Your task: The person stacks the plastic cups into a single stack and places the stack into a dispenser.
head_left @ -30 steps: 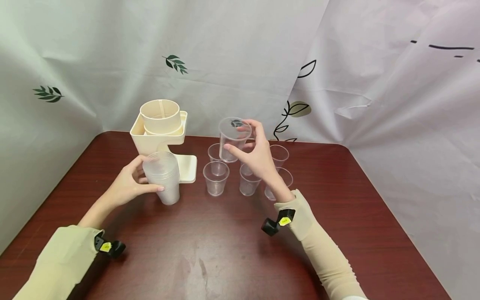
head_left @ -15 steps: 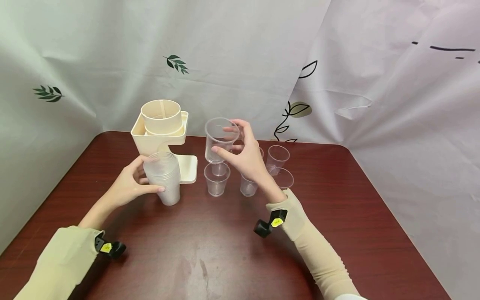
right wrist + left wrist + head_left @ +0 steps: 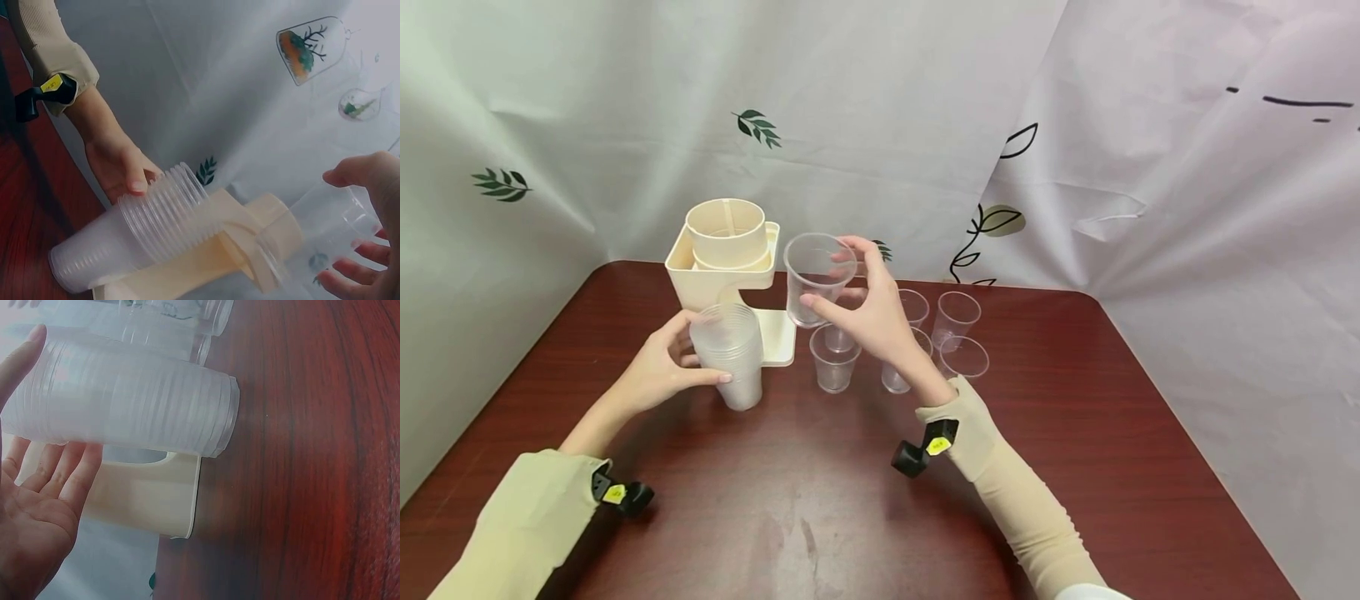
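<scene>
My left hand point(image 3: 655, 365) grips a tall stack of nested clear plastic cups point(image 3: 739, 354), thumb on the near side and fingers behind. In the left wrist view the stack point(image 3: 144, 400) lies across the palm side, its closed end toward the tabletop. A single clear plastic cup point(image 3: 808, 287) is held up by my right hand point(image 3: 880, 321), between thumb and fingers, rim upward. It overlaps the cream stand's flat foot in the head view. Several more clear cups point(image 3: 835, 371) stand upright in two rows below and right of that hand, partly hidden by it.
Behind the stack stands a cream plastic stand point(image 3: 700, 287) with a round open cylinder point(image 3: 726, 242) on top and a flat foot point(image 3: 778, 337). The dark red wooden table point(image 3: 820, 492) ends at a white patterned curtain point(image 3: 880, 125).
My right hand has carried the single cup leftward, from over the standing cups toward the stand and the stack. My left hand and the stack have stayed put.
</scene>
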Tool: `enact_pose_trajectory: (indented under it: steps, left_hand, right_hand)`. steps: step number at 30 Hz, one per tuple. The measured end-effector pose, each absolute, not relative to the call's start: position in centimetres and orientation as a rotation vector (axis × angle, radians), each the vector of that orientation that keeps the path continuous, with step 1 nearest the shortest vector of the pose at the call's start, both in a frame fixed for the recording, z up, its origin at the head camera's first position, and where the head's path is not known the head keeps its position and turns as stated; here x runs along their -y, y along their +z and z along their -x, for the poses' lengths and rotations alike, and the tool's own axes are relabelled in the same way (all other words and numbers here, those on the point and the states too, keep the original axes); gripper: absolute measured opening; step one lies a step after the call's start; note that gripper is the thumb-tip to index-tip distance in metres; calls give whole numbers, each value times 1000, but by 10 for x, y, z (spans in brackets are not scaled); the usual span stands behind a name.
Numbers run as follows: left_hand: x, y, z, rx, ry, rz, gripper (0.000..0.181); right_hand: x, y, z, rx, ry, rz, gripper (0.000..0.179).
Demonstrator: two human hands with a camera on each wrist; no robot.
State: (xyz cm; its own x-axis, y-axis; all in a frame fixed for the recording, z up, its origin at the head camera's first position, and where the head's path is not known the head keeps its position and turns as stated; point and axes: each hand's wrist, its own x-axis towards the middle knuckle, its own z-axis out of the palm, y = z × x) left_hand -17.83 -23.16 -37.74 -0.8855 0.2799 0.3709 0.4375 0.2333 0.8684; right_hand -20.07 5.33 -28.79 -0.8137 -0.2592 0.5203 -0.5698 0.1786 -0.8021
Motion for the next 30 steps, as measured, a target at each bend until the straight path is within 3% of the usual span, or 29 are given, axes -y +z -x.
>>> enact_pose_trajectory:
  steps: [30]
  left_hand:
    - [232,-377,179,2367,-1744,688,69]
  right_hand:
    - [-11,-286,195,2111,1767,-947,73]
